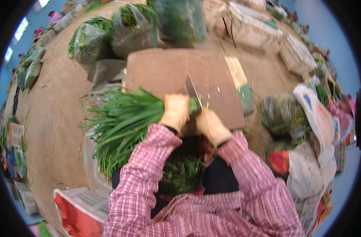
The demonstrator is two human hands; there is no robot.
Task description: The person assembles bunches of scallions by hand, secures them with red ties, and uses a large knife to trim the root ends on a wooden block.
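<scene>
My left hand (176,110), in a pale glove, is closed around a bunch of long green leafy stalks (133,108) near their cut ends. The leaves fan out to the left, past the edge of a brown board (180,68). In my right hand (211,124), also gloved, is the handle of a knife (193,90). Its blade points away from me, over the board, just right of the stalk ends. A few small pale scraps lie on the board to the right of the blade. My fingertips are partly hidden.
Clear plastic bags of greens (133,35) stand beyond the board at the left. A plastic-wrapped bundle (284,115) lies at the right, near white sacks (306,174). A white crate (88,201) is at lower left. Loose greens (183,174) lie between my legs. Other people sit farther off.
</scene>
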